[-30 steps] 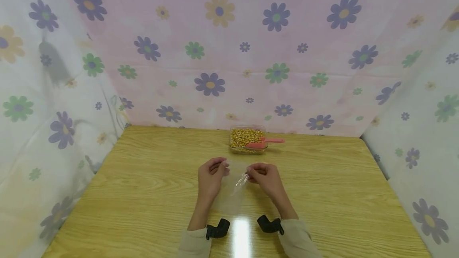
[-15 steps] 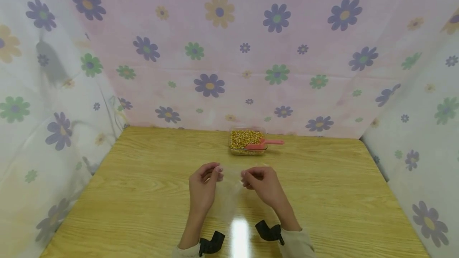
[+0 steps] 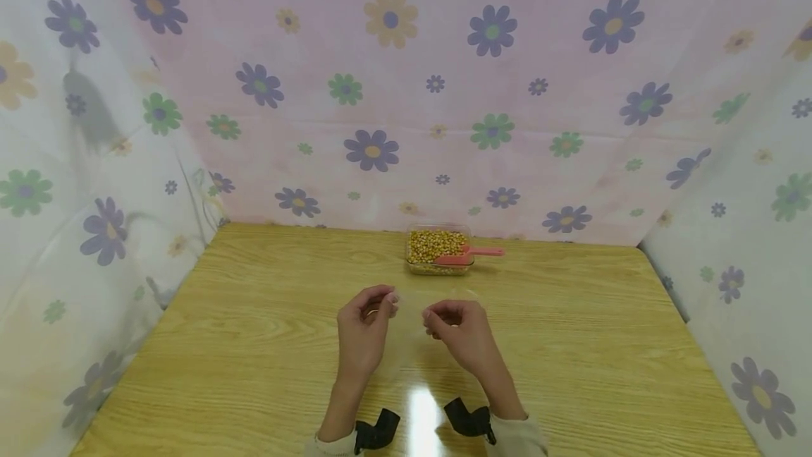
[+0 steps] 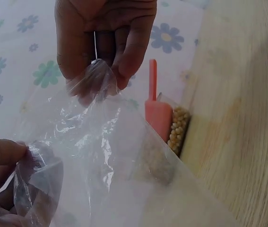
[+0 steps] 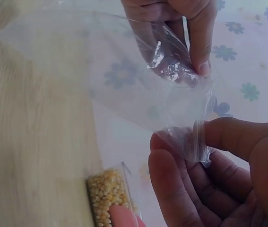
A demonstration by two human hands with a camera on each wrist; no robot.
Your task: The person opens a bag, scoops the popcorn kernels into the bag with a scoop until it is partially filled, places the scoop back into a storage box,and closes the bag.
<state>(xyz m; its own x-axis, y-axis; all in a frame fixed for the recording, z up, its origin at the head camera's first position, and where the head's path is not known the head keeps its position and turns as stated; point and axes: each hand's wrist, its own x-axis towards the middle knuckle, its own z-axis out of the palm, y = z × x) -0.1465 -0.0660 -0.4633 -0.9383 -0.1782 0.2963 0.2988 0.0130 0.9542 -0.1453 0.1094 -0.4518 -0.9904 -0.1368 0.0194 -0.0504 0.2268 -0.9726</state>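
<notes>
A clear plastic bag [image 3: 401, 351] hangs between the two hands, very faint in the head view and plainer in the left wrist view, where its film [image 4: 100, 146] is crinkled. My left hand [image 3: 364, 326] pinches one side of its top edge between thumb and fingers. Opposite it, my right hand [image 3: 465, 333] pinches the other side; the right wrist view has the right thumb [image 5: 240, 139] pressing a folded strip of the bag's edge against the fingers. The bag looks flat, with nothing seen inside it.
Behind the hands stands a clear container [image 3: 439, 270] of yellow corn kernels [image 3: 434, 244]. A pink scoop [image 3: 453, 259] lies in the kernels, its handle sticking out to the right. Flowered cloth [image 3: 438, 104] surrounds the wooden table [image 3: 266, 344] at the back and sides.
Both hands have shifted slightly left and toward me with the bag. The shiny crumpled part by the right fingers no longer shows in the head view. The container stays put.
</notes>
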